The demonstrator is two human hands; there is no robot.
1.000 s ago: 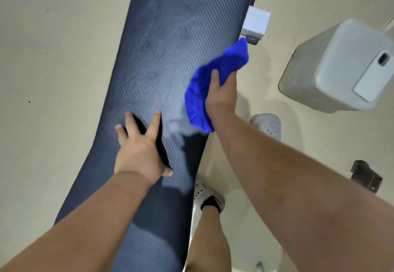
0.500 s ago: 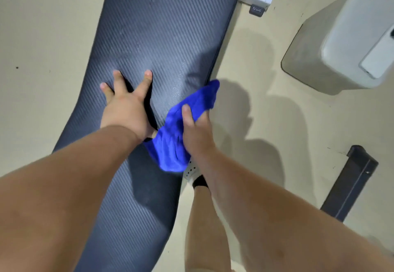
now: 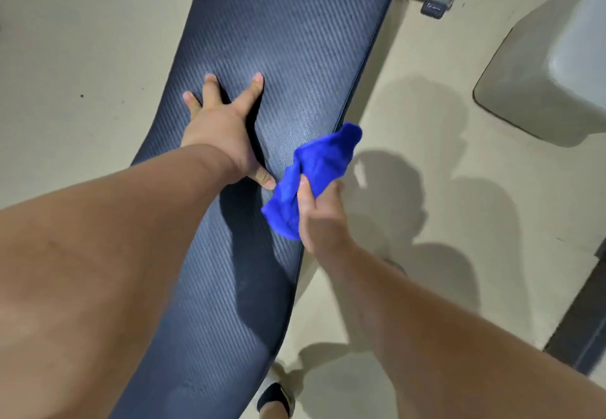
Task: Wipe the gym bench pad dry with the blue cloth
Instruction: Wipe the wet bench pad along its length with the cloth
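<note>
Gym bench pad (image 3: pixel 278 57) is running diagonally through the head view, dark ribbed surface. Left hand (image 3: pixel 223 130) is lying flat on the pad's middle, fingers (image 3: pixel 257 85) spread wide, palm down. Right hand (image 3: pixel 319 213) is gripping the bunched blue cloth (image 3: pixel 314 176) at the pad's right edge, just beside the left thumb; whether the cloth is pressing on the pad cannot be told, since blur obscures the contact
</note>
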